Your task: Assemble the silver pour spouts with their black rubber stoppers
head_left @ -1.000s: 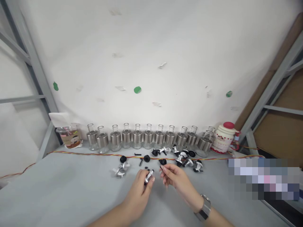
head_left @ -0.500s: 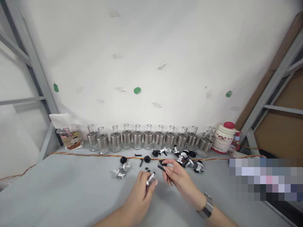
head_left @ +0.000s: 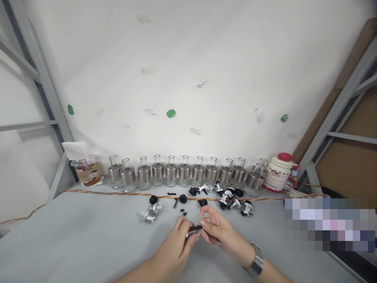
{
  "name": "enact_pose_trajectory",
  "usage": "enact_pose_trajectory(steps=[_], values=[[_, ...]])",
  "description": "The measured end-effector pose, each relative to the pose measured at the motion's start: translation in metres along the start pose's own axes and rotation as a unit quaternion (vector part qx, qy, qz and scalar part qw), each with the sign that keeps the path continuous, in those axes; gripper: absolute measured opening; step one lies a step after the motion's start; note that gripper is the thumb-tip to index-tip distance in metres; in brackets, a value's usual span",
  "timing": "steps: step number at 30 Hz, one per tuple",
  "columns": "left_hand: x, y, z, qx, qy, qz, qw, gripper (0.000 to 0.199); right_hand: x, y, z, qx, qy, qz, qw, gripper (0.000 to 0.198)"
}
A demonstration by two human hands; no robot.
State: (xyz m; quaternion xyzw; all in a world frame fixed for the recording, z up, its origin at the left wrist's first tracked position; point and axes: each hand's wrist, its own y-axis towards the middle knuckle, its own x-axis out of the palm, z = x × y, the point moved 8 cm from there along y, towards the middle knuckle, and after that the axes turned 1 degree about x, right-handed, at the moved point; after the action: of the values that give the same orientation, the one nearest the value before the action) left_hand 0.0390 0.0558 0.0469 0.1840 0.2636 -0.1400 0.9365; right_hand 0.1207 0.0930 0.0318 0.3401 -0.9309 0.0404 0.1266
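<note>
My left hand [head_left: 176, 240] is closed around a silver bottle pourer [head_left: 193, 233], most of it hidden by the fingers. My right hand [head_left: 220, 231] pinches one end of a small black plastic strip [head_left: 194, 228] between thumb and fingertips. The strip lies along the top of the pourer, and the two hands almost meet. Just beyond them on the table are two tiny black pieces [head_left: 184, 212], a black round stopper [head_left: 183, 199] and a thin black strip [head_left: 176, 203]. Further silver pourer parts [head_left: 148, 215] lie to the left.
A row of glass bottles with steel sleeves [head_left: 171, 171] stands along the wall. Several silver and black pourer parts [head_left: 229, 195] are heaped at the right. A twisted cable [head_left: 118, 193] crosses the grey table. A plastic drink cup [head_left: 88, 173] and a white jar [head_left: 277, 175] flank the row.
My right hand has moved down and left, bringing the black strip against the pourer. The pourer has tilted to lie flatter in my left hand.
</note>
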Motion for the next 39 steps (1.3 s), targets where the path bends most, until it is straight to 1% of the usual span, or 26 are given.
enact_pose_trajectory(steps=[5, 10, 15, 19, 24, 28, 31, 34, 39], values=[[-0.001, 0.0, -0.003, -0.01, 0.001, 0.01, 1.0, 0.02, 0.0, -0.002, 0.002, 0.01, -0.002, -0.011, 1.0, 0.039], [-0.001, 0.0, -0.004, -0.025, -0.009, 0.02, 0.999, 0.02, 0.003, -0.004, -0.004, -0.003, 0.007, -0.026, 1.0, 0.038], [0.001, -0.002, -0.007, -0.055, -0.028, 0.004, 0.998, 0.02, 0.004, -0.005, -0.008, -0.008, 0.015, -0.034, 0.999, 0.037], [0.002, -0.002, -0.004, -0.035, -0.013, -0.005, 0.999, 0.021, 0.006, -0.005, -0.005, -0.008, -0.008, -0.036, 0.999, 0.035], [0.002, 0.0, -0.001, -0.02, 0.004, -0.017, 1.0, 0.024, 0.004, -0.004, -0.006, -0.021, -0.031, -0.015, 0.999, 0.036], [0.003, 0.001, -0.003, -0.019, 0.014, -0.027, 0.999, 0.027, 0.005, -0.003, -0.004, -0.033, -0.054, -0.028, 0.998, 0.034], [0.004, 0.001, -0.007, -0.022, 0.022, -0.024, 0.999, 0.027, 0.003, -0.002, -0.001, -0.034, -0.065, -0.033, 0.997, 0.034], [0.005, 0.001, -0.008, -0.01, 0.033, -0.022, 0.999, 0.026, 0.003, -0.002, 0.002, -0.035, -0.086, -0.031, 0.995, 0.032], [0.003, 0.001, -0.007, 0.004, 0.033, -0.016, 0.999, 0.028, 0.005, -0.005, -0.001, -0.046, -0.138, -0.009, 0.989, 0.027]])
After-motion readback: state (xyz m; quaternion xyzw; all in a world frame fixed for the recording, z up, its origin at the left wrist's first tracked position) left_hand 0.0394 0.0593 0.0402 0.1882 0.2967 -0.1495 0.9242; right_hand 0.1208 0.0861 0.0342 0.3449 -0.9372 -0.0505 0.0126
